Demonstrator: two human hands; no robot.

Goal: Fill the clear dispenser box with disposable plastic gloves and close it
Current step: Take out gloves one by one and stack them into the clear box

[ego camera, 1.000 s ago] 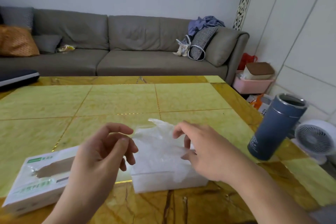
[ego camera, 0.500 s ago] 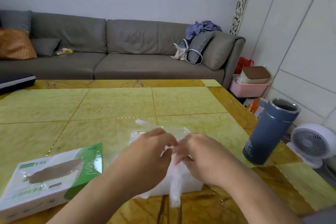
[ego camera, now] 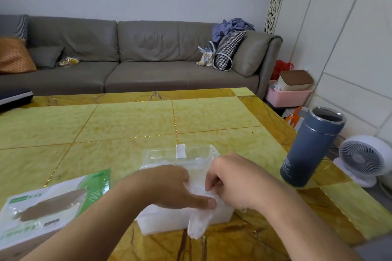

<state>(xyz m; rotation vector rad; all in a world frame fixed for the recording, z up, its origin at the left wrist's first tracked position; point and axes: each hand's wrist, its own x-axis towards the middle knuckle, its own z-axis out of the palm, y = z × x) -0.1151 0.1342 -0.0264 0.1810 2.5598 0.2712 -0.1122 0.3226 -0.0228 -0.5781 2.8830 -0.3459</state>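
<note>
The clear rectangular plastic dispenser box (ego camera: 182, 186) sits on the yellow-tiled desk (ego camera: 127, 125), lid raised. Over it, the left hand (ego camera: 169, 186) presses thin translucent plastic gloves (ego camera: 199, 218), thumb extended; the right hand (ego camera: 233, 180) pinches them. A blue steel flask (ego camera: 309, 148) stands right of the box.

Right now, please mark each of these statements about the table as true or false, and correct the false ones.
1. The clear dispenser box has its lid open. True.
2. Both hands are on the plastic gloves. True: left hand and right hand handle them over the box.
3. The blue tumbler lies on its side. False: it stands upright, right of the box.
4. The glove packet is right of the box. False: it lies to its left.
5. Some glove plastic hangs over the box's near side. True.
</note>
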